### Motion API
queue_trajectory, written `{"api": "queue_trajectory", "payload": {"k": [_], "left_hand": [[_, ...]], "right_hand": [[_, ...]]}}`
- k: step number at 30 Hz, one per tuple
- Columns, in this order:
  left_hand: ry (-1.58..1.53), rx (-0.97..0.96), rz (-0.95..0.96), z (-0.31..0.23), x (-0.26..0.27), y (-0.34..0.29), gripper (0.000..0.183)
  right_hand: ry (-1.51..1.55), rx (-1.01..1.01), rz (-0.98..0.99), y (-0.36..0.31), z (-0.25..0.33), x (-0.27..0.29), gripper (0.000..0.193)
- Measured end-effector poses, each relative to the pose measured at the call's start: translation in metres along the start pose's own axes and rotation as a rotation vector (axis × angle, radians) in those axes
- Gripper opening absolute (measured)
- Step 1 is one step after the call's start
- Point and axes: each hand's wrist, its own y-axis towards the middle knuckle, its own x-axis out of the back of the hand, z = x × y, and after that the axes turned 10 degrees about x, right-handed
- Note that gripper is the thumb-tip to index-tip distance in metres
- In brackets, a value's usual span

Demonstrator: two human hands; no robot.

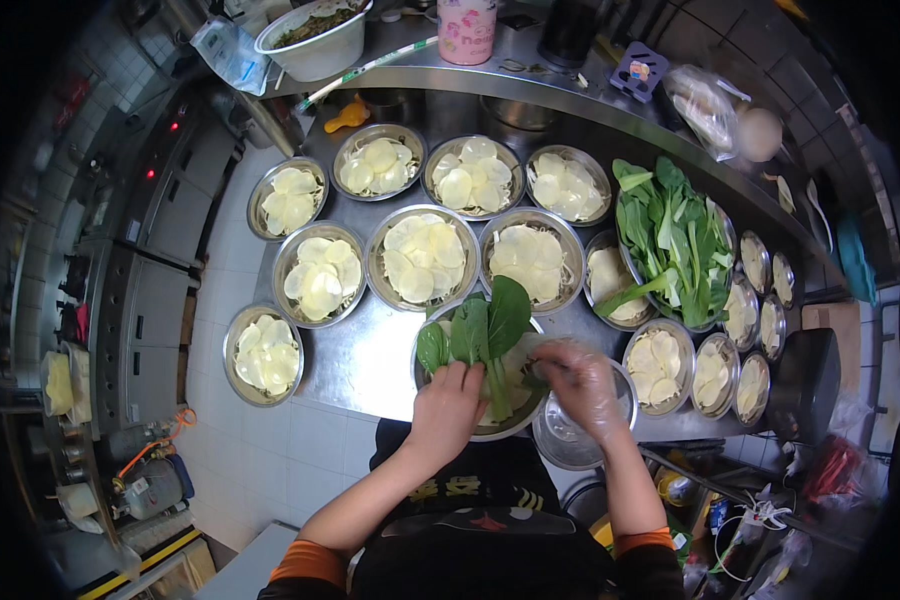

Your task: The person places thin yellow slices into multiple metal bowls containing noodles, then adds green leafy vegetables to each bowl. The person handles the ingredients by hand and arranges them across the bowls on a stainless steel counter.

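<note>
My left hand (451, 408) is closed around the stems of a few leafy greens (477, 325), whose broad dark leaves fan out away from me. Beneath them is a metal bowl (422, 372) at the table's near edge, with pale slices partly visible inside. My right hand (576, 384), in a clear plastic glove, is closed just right of the greens, its fingertips pinched at the bowl's right side; a small dark green bit shows there, too unclear to name. Below the right hand stands another metal bowl (570, 440), holding no visible food. A large heap of leafy greens (675, 245) lies to the right.
Metal bowls with thin pale round slices over shredded strips, such as one bowl (423, 258), cover the steel table (355, 375). Above the far side runs a shelf (530, 65) with a white tub (315, 45) and a pink cup (467, 30). Steel cabinets (155, 310) stand left.
</note>
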Motion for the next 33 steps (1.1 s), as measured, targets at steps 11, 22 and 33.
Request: {"api": "queue_trajectory", "payload": {"k": [11,22,33], "left_hand": [[0.057,-0.198,-0.053,0.001,0.000,0.002,0.046],[-0.370,0.195,-0.390,0.073,0.014,-0.031,0.020],[-0.526,0.394,-0.299,0.092,-0.001,-0.047,0.017]], "right_hand": [[-0.252,0.177,-0.367,-0.027,0.018,-0.019,0.020],[-0.345,-0.124,-0.248,-0.027,-0.021,-0.025,0.027],[0.099,-0.118,-0.537,-0.011,-0.024,-0.058,0.038]]}}
